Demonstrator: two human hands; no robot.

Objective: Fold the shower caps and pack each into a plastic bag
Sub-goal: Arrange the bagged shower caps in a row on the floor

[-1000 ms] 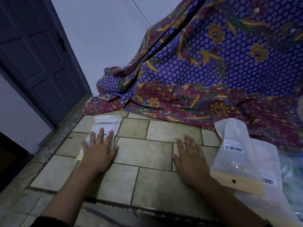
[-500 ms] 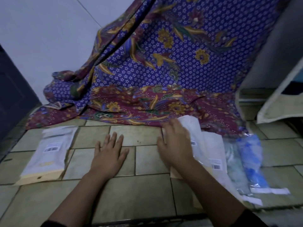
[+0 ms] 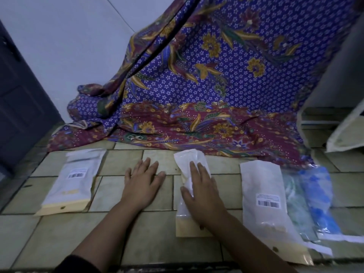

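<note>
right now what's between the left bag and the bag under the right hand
Only the left hand, flat on the tiles, lies between the left bag and the middle bag under the right hand, in the head view.

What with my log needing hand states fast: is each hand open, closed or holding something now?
Left hand: open, flat on the floor, holding nothing.
Right hand: open, straight fingers pressing a plastic bag.

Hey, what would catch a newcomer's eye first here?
The big purple and maroon floral cloth draped across the back. Below it, on the tiled floor, the right hand presses a white packet in the middle, with the left hand flat on bare tile beside it.
</note>
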